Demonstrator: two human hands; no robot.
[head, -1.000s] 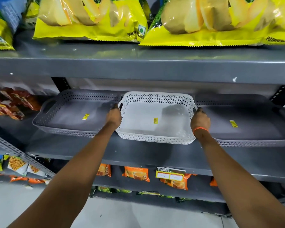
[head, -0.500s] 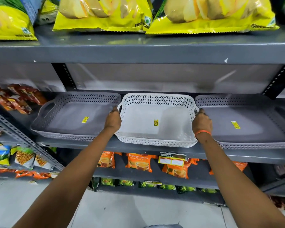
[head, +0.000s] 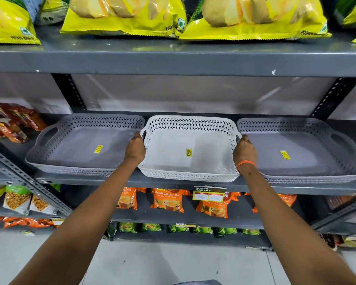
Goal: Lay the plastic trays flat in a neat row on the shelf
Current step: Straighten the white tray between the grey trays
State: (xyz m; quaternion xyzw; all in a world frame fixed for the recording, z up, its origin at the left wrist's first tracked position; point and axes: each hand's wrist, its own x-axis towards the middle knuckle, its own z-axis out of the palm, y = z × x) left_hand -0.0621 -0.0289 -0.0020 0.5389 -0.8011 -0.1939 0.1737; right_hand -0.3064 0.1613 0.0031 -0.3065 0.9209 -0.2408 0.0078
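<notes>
Three perforated plastic trays lie side by side on the grey shelf [head: 193,185]. The white tray [head: 173,157] is in the middle, with a grey tray [head: 78,149] to its left and another grey tray [head: 308,155] to its right. Each tray has a yellow sticker on its floor. My left hand [head: 135,150] grips the white tray's left handle. My right hand [head: 245,153], with an orange band at the wrist, grips its right handle. The white tray rests flat, its front edge at the shelf lip.
Yellow chip bags [head: 123,17] lie on the shelf above. Red packets [head: 10,122] sit at the far left of the tray shelf. Orange tea packs [head: 169,202] and a price tag [head: 209,195] are on the shelf below. Slotted black uprights [head: 69,93] stand behind.
The view has pulled back and tilted down, showing more of the lower shelves. Both hands stay on the white tray's handles, and the tray has settled level between the grey ones.
</notes>
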